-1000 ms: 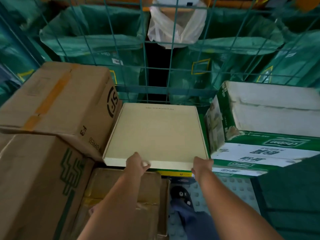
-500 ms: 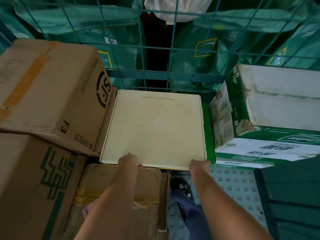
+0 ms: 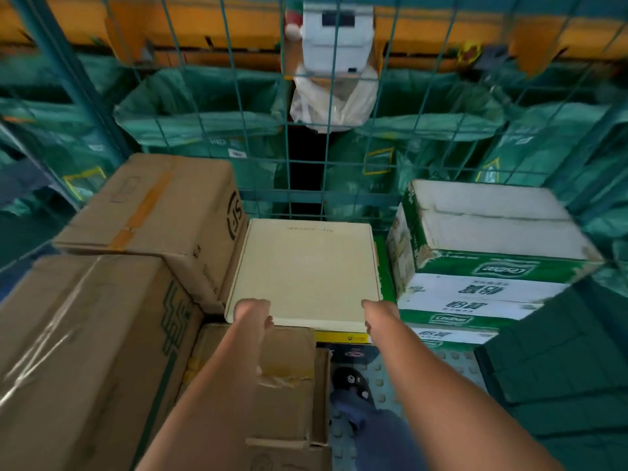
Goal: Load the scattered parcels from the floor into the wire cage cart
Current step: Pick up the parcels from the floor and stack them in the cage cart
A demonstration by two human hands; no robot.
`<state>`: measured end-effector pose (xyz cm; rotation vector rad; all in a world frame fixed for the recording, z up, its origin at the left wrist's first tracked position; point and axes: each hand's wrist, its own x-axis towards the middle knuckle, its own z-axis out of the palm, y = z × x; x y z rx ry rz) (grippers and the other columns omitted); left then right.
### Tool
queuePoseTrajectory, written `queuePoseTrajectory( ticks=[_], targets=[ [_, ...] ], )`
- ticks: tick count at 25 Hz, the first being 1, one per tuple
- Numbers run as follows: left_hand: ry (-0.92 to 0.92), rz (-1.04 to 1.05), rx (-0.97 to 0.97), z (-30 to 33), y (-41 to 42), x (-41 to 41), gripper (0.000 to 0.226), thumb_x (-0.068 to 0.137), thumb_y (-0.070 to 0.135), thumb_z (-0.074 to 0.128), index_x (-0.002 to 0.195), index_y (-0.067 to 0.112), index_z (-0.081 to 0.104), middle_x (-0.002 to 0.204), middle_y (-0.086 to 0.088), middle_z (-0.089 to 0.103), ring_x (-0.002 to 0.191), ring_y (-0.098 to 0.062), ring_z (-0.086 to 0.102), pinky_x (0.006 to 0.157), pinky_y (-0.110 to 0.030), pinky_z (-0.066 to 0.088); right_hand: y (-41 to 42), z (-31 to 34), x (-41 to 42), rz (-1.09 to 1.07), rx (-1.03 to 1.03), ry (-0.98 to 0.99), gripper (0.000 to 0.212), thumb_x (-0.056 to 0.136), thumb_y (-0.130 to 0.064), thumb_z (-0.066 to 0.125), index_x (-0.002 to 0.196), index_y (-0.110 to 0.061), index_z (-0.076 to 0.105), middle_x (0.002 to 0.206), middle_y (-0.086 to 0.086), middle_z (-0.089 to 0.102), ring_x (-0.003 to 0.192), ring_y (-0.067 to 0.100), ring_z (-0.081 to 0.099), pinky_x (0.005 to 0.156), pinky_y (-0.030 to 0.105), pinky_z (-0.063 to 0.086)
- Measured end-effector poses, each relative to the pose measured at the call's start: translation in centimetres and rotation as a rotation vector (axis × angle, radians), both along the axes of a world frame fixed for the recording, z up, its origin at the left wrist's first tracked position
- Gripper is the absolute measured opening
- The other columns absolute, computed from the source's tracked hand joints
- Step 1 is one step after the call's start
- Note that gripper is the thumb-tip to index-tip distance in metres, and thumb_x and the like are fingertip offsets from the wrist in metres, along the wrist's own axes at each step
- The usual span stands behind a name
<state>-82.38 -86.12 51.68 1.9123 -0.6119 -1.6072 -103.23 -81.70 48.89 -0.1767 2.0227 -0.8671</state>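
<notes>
2 hands: left (image 3: 254, 312), right (image 3: 380, 314). 1 flat pale box (image 3: 306, 271). 4 brown cartons (image 3: 159, 212) (image 3: 78, 351) (image 3: 289, 365) (image 3: 289, 455). 1 green-and-white carton (image 3: 489, 253). 1 wire cage (image 3: 339, 147). 1 white bag (image 3: 333, 103). 1 shoe (image 3: 351, 384).

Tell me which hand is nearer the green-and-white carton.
Right. The right hand grips the flat box's near corner beside the green-and-white carton; the left hand holds the far-side corner.

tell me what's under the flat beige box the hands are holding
Under the flat beige box a green edge shows along its right side and a yellow strip below its near edge. Anything else beneath it is covered. The left hand and right hand grip its near corners.
</notes>
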Motion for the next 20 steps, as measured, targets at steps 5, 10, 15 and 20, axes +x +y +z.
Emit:
queuePoseTrajectory(
  ticks=[5, 10, 15, 20],
  targets=[
    [-0.065, -0.050, -0.153, 6.7, 7.9, 3.2, 0.024, 0.093, 0.006, 0.051, 0.071, 0.015, 0.047, 0.098, -0.013, 0.060, 0.059, -0.017, 0.051, 0.058, -0.032, 0.045, 7.2, 7.9, 3.5, -0.002, -0.196, -0.096, 0.020, 0.094, -0.013, 0.053, 0.075, -0.010, 0.047, 0.070, 0.005, 0.048, 0.068, 0.018, 0.050, 0.066, 0.031, 0.042],
    [-0.165, -0.086, -0.174, 9.1, 16.1, 6.2, 0.026, 0.096, 0.011, 0.047, 0.070, 0.013, 0.049, 0.107, -0.021, 0.070, 0.057, -0.020, 0.052, 0.053, -0.028, 0.049, 13.6, 10.8, 7.3, 0.033, -0.230, -0.139, 0.013, 0.093, -0.006, 0.051, 0.080, -0.005, 0.049, 0.074, 0.010, 0.052, 0.072, 0.022, 0.053, 0.055, 0.029, 0.037],
    [-0.138, -0.008, -0.122, 8.4, 23.4, 8.9, 0.030, 0.094, 0.008, 0.053, 0.065, 0.005, 0.059, 0.048, -0.005, 0.054, 0.053, -0.019, 0.044, 0.056, -0.028, 0.039, 18.7, 9.4, 12.3, 0.193, -0.192, -0.182, 0.018, 0.093, -0.011, 0.053, 0.075, -0.010, 0.049, 0.070, 0.007, 0.052, 0.056, 0.017, 0.048, 0.053, 0.025, 0.035],
    [-0.184, 0.057, -0.117, 6.4, 31.5, 12.1, 0.012, 0.096, 0.013, 0.050, 0.100, 0.009, 0.061, 0.071, -0.005, 0.057, 0.053, -0.015, 0.052, 0.043, -0.021, 0.046, 24.4, 7.0, 16.1, 0.524, -0.170, -0.102, 0.007, 0.094, -0.012, 0.055, 0.090, -0.009, 0.060, 0.087, 0.009, 0.062, 0.076, 0.021, 0.059, 0.061, 0.026, 0.044]
  ],
)
